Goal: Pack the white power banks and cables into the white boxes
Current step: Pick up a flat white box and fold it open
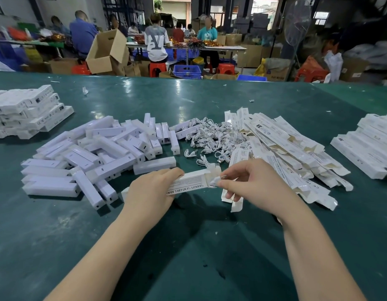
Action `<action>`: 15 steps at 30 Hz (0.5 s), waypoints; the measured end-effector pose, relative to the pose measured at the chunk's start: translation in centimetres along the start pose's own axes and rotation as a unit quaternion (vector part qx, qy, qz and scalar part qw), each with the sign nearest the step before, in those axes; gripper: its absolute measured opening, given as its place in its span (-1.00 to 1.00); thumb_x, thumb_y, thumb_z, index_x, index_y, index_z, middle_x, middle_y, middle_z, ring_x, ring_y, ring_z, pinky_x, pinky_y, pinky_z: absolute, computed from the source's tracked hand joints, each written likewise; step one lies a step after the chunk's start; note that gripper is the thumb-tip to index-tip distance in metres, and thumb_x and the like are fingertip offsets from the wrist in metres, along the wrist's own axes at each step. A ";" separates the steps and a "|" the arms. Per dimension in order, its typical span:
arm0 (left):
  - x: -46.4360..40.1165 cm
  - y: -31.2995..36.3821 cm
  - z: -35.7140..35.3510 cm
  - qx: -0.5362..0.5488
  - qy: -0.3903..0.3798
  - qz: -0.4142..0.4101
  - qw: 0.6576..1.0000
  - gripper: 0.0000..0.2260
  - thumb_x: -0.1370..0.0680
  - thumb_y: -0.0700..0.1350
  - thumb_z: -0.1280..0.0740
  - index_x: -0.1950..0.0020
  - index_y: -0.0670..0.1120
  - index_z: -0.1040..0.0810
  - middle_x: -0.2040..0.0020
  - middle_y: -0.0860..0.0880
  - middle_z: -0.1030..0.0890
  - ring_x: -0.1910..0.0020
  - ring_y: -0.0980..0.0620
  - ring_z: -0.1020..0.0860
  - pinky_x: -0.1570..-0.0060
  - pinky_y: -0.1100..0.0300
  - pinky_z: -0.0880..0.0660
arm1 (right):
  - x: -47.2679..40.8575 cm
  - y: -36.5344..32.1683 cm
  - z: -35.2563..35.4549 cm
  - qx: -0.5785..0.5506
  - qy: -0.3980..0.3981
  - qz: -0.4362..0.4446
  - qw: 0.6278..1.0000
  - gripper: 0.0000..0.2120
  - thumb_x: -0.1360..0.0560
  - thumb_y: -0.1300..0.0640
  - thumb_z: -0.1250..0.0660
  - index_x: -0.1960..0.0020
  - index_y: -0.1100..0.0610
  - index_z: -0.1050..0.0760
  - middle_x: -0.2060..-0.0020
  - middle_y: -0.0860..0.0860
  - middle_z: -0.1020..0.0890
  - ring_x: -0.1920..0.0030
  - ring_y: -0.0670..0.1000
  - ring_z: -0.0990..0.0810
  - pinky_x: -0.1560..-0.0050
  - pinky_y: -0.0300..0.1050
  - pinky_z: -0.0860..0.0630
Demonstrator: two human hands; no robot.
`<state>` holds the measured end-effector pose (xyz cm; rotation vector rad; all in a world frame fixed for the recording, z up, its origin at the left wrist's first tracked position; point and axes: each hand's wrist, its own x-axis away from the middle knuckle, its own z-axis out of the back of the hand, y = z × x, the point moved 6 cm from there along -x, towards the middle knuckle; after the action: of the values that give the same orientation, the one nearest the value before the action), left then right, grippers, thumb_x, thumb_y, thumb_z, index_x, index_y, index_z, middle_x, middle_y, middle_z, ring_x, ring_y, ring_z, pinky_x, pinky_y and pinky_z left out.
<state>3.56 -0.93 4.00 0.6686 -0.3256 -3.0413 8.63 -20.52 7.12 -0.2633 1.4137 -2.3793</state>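
My left hand (151, 190) grips a long white box (189, 184) printed with black text, held just above the green table (201, 240). My right hand (251, 181) pinches a small coiled white cable (214, 181) at the box's open right end, where the flaps stand open. A heap of white power banks (97, 153) lies left of the hands. Loose white cables (212, 137) are piled behind the box. Flat, unfolded white boxes (286, 148) spread out to the right.
Stacks of closed white boxes stand at the far left (25, 111) and at the right edge (370, 144). Beyond the table, several people sit at other tables among cardboard boxes (105, 53), red stools and blue crates.
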 end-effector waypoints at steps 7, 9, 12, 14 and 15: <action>-0.1 0.4 -0.6 0.005 -0.047 -0.039 0.998 -0.64 -0.51 -0.11 -0.32 -0.25 0.21 -0.46 -0.10 0.19 -0.58 -0.07 0.06 -0.55 0.19 0.17 -0.36 | 0.0 -0.4 -0.6 0.013 0.031 0.026 0.999 -0.96 -0.41 0.19 -0.52 0.19 0.10 -0.68 0.38 0.00 -0.69 0.38 -0.08 -0.67 0.42 -0.32 -0.49; -0.1 0.5 -0.5 0.011 -0.049 -0.036 0.998 -0.65 -0.52 -0.10 -0.32 -0.25 0.21 -0.46 -0.10 0.19 -0.59 -0.07 0.05 -0.55 0.16 0.15 -0.39 | 0.0 -0.5 -0.7 -0.002 0.032 0.029 0.999 -0.94 -0.41 0.18 -0.52 0.22 0.07 -0.68 0.41 -0.01 -0.68 0.42 -0.11 -0.64 0.46 -0.36 -0.42; 0.1 0.5 -0.2 0.017 -0.032 -0.022 0.999 -0.66 -0.51 -0.09 -0.35 -0.25 0.20 -0.48 -0.08 0.20 -0.59 -0.06 0.06 -0.55 0.20 0.18 -0.35 | 0.0 -0.4 -0.9 -0.029 0.010 0.019 0.999 -0.92 -0.42 0.18 -0.51 0.23 0.05 -0.66 0.42 0.00 -0.68 0.43 -0.10 -0.61 0.46 -0.35 -0.39; 0.1 0.6 -0.3 0.018 -0.036 -0.018 0.999 -0.67 -0.50 -0.11 -0.34 -0.21 0.21 -0.48 -0.05 0.21 -0.59 -0.03 0.08 -0.55 0.22 0.19 -0.35 | 0.1 -0.2 -1.0 -0.026 -0.016 0.007 1.000 -0.95 -0.43 0.20 -0.51 0.20 0.11 -0.67 0.41 -0.02 -0.68 0.43 -0.11 -0.61 0.45 -0.34 -0.39; 0.2 0.7 -0.4 0.022 -0.045 -0.019 0.999 -0.67 -0.49 -0.12 -0.32 -0.19 0.21 -0.48 -0.04 0.20 -0.59 -0.01 0.09 -0.55 0.21 0.17 -0.39 | 0.1 -0.1 -0.9 -0.023 -0.029 -0.001 0.999 -0.96 -0.43 0.21 -0.51 0.19 0.15 -0.66 0.43 -0.03 -0.67 0.45 -0.13 -0.60 0.45 -0.34 -0.40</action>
<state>3.55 -1.74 3.72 0.5481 -0.3856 -3.1152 8.22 -19.80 6.80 -0.3442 1.4428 -2.3233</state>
